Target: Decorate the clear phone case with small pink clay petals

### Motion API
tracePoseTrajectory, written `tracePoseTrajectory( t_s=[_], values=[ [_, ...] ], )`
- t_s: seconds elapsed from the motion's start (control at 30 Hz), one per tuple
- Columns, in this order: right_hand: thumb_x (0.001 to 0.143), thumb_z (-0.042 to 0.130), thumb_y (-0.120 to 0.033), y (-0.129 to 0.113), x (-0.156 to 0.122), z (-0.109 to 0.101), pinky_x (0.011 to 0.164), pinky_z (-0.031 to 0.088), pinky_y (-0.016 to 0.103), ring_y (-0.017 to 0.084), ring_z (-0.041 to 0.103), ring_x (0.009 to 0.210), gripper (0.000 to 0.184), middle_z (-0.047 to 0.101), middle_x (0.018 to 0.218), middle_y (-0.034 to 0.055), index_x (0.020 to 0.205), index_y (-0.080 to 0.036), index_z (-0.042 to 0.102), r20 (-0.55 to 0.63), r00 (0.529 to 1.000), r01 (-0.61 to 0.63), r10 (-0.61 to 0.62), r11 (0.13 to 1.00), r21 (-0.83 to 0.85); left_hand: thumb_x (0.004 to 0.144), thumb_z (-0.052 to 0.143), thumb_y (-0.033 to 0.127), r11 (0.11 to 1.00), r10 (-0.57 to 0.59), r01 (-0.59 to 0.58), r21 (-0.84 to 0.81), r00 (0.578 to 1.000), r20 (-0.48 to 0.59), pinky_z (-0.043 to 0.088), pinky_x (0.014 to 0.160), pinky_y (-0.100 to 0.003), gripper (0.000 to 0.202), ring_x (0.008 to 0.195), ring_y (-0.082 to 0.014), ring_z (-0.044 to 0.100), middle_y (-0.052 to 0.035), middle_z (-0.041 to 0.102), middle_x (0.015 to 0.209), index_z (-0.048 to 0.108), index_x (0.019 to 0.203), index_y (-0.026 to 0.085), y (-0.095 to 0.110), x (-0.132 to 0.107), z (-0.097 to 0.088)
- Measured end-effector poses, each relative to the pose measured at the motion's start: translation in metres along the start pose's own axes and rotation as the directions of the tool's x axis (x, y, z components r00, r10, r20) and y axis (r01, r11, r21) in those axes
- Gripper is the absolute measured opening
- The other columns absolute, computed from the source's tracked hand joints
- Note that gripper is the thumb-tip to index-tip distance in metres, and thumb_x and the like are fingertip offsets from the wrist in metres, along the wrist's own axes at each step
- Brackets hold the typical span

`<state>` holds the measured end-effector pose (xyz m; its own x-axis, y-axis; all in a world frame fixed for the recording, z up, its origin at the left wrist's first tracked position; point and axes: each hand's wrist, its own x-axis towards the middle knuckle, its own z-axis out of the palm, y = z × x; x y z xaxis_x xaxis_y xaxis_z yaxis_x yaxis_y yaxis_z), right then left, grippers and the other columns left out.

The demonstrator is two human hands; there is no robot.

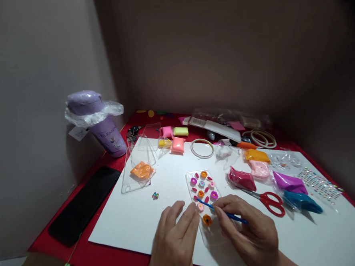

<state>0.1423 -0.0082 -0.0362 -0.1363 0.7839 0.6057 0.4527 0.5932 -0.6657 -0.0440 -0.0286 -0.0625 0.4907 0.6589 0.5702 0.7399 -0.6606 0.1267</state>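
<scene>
A clear phone case (pixel 214 237) lies on the white board (pixel 110 221), dotted with small clay flowers (pixel 207 220) in orange, purple, pink and blue and several dark pink oval pieces (pixel 197 175). Pinched in my right hand (pixel 251 229) is a thin blue modelling tool (pixel 237 218). Its tip is over the case, by a dark pink piece above a pale pink flower. My left hand (pixel 176 237) rests at the left edge of the case, fingers stretched out and fingertips close to that flower. I see nothing held in it.
Red-handled scissors (pixel 273 204) and bagged clay, such as a blue packet (pixel 302 201), lie right. A tape roll (pixel 201 148) is behind the case. Left are clear cases (pixel 126 180) with an orange packet (pixel 142 170), a black phone (pixel 84 205) and a purple tumbler (pixel 108 133).
</scene>
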Motion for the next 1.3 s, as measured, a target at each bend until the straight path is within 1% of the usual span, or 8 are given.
tracePoseTrajectory(
  t_s=[0.17, 0.33, 0.5, 0.63, 0.77, 0.97, 1.13, 1.3],
  values=[
    [0.085, 0.059, -0.005, 0.001, 0.000, -0.001, 0.056, 0.049, 0.024, 0.014, 0.064, 0.064, 0.016, 0.066, 0.075, 0.0025, 0.081, -0.021, 0.056, 0.022, 1.000, -0.003, 0.004, 0.999, -0.035, 0.079, 0.040, 0.001, 1.000, -0.013, 0.013, 0.011, 1.000, -0.011, 0.045, 0.082, -0.044, 0.044, 0.106, -0.0320, 0.053, -0.0124, 0.067, 0.118, 0.063, 0.116, 0.007, 0.002, 0.002, 0.000],
    [0.086, 0.058, -0.007, -0.001, 0.002, 0.000, 0.054, 0.048, 0.024, 0.014, 0.062, 0.061, 0.016, 0.065, 0.072, 0.0021, 0.079, -0.021, 0.055, 0.037, 0.999, 0.006, -0.005, 0.999, -0.037, 0.082, 0.039, 0.003, 0.999, 0.012, -0.013, 0.044, 1.000, 0.012, 0.046, 0.083, -0.042, 0.045, 0.109, -0.0300, 0.052, -0.0129, 0.066, 0.121, 0.061, 0.122, 0.008, 0.001, 0.001, -0.001],
    [0.086, 0.058, -0.007, 0.001, 0.004, 0.000, 0.056, 0.049, 0.024, 0.013, 0.062, 0.062, 0.015, 0.065, 0.073, 0.0026, 0.080, -0.020, 0.055, 0.030, 1.000, 0.009, -0.007, 0.999, -0.049, 0.081, 0.040, 0.003, 0.999, 0.024, -0.025, 0.042, 0.999, 0.041, 0.042, 0.085, -0.043, 0.046, 0.109, -0.0315, 0.051, -0.0107, 0.065, 0.124, 0.060, 0.122, 0.008, 0.000, 0.000, -0.001],
    [0.087, 0.057, -0.007, 0.006, 0.007, -0.001, 0.058, 0.050, 0.024, 0.013, 0.062, 0.065, 0.014, 0.064, 0.077, 0.0032, 0.084, -0.020, 0.055, 0.033, 0.999, -0.008, 0.008, 1.000, -0.016, 0.081, 0.040, 0.003, 0.999, 0.022, -0.024, 0.042, 0.999, 0.050, 0.040, 0.085, -0.044, 0.045, 0.107, -0.0330, 0.050, -0.0102, 0.065, 0.124, 0.060, 0.122, 0.007, 0.000, 0.000, 0.000],
    [0.089, 0.054, -0.007, 0.008, 0.009, -0.001, 0.057, 0.048, 0.023, 0.012, 0.061, 0.064, 0.014, 0.062, 0.077, 0.0023, 0.085, -0.020, 0.055, 0.076, 0.997, -0.028, 0.025, 0.999, 0.038, 0.081, 0.040, 0.003, 0.999, 0.036, -0.039, 0.033, 0.997, 0.069, 0.039, 0.083, -0.046, 0.046, 0.107, -0.0350, 0.048, -0.0105, 0.064, 0.125, 0.059, 0.123, 0.005, 0.000, -0.001, 0.000],
    [0.089, 0.054, -0.007, 0.006, 0.009, -0.002, 0.057, 0.048, 0.024, 0.013, 0.060, 0.064, 0.013, 0.061, 0.075, 0.0018, 0.085, -0.019, 0.056, 0.088, 0.996, -0.019, 0.016, 0.999, 0.031, 0.079, 0.042, 0.001, 0.999, 0.036, -0.038, 0.035, 0.996, 0.076, 0.038, 0.084, -0.046, 0.047, 0.107, -0.0356, 0.046, -0.0100, 0.064, 0.126, 0.059, 0.123, 0.005, -0.001, -0.002, 0.000],
    [0.089, 0.053, -0.007, 0.007, 0.011, -0.001, 0.057, 0.048, 0.025, 0.013, 0.060, 0.064, 0.013, 0.061, 0.075, 0.0024, 0.083, -0.019, 0.056, 0.092, 0.996, -0.025, 0.022, 0.999, 0.032, 0.080, 0.043, 0.001, 0.999, 0.030, -0.031, 0.025, 0.998, 0.061, 0.038, 0.084, -0.045, 0.046, 0.107, -0.0341, 0.046, -0.0088, 0.063, 0.127, 0.059, 0.122, 0.006, -0.002, -0.001, 0.001],
    [0.091, 0.052, -0.010, 0.008, 0.009, 0.000, 0.054, 0.048, 0.026, 0.012, 0.056, 0.059, 0.014, 0.058, 0.075, 0.0024, 0.081, -0.020, 0.055, 0.114, 0.992, -0.066, 0.061, 0.997, 0.044, 0.084, 0.042, 0.003, 1.000, 0.005, -0.005, -0.003, 1.000, -0.006, 0.039, 0.083, -0.045, 0.041, 0.105, -0.0336, 0.047, -0.0087, 0.065, 0.123, 0.062, 0.120, 0.007, 0.000, 0.001, 0.003]
  ],
)
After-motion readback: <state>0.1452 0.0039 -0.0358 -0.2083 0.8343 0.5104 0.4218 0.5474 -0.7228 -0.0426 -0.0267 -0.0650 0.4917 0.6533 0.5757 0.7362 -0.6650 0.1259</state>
